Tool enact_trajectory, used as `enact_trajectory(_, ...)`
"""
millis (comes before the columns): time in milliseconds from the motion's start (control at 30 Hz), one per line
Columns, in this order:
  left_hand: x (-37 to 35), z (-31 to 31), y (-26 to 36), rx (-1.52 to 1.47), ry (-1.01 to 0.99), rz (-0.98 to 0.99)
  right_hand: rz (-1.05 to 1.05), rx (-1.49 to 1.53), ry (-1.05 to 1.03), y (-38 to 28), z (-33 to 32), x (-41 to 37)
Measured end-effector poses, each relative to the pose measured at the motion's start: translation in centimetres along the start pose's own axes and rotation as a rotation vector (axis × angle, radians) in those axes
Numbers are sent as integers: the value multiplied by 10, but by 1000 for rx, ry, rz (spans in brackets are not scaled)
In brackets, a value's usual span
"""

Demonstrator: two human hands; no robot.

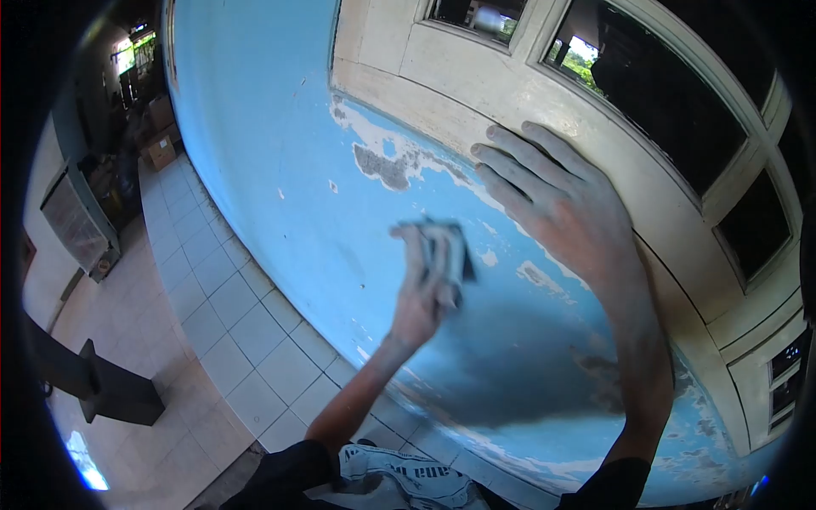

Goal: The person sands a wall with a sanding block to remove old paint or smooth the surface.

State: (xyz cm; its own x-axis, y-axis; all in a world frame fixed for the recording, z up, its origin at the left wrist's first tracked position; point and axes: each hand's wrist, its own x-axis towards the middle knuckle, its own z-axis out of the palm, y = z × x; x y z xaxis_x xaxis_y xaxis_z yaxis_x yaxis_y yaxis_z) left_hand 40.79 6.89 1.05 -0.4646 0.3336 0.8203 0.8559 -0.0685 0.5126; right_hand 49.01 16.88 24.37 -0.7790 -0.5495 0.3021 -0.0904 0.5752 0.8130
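Note:
Against the blue wall, my left hand grips a dark sheet that looks like sandpaper, pressed to the paint and slightly blurred. My right hand lies flat with its fingers spread, touching the cream window frame and the wall edge below it. Pale dust coats both hands. Between and above them, the paint has peeled into white and grey patches. Smaller chips show near my right forearm.
Glass panes sit in the frame at the upper right. A tiled ledge runs along the wall's foot. At the left are a dark stand, a leaning panel and a cardboard box. Printed cloth lies at the bottom.

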Motion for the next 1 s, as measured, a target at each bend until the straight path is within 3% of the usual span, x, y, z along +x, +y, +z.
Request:
enact_trajectory(67,28,-12,-24,-236,199,-143,-10,-33,-18,-5,1,2)
enact_trajectory(167,63,-20,-32,-183,324,-240,-22,-85,-13,-6,6,2)
enact_trajectory(200,55,-8,-29,-44,361,-129,-24,-87,-2,-6,7,1)
enact_trajectory(333,4,8,15,-17,89,-44,-44,-134,0,-8,9,0)
enact_trajectory(400,28,-4,7,-67,189,-45,-52,-127,15,-8,8,0)
enact_trajectory(467,60,-17,-7,-432,305,-338,-25,-79,17,-8,7,1)
enact_trajectory(500,58,-16,-4,-422,304,-335,-21,-76,26,-9,7,3)
enact_trajectory(600,36,0,18,-57,190,4,-36,-100,49,-10,6,6)
enact_trajectory(667,11,5,30,-197,60,-8,-77,-138,22,-10,8,6)
enact_trajectory(800,60,-23,-8,-101,270,-55,-48,-138,91,-11,12,7)
enact_trajectory(867,69,-24,-21,-129,308,-187,-51,-126,100,-13,13,8)
enact_trajectory(933,45,-7,-9,-12,255,-46,-44,-117,104,-13,13,9)
enact_trajectory(1000,20,-4,20,-93,74,-26,-68,-127,82,-13,12,9)
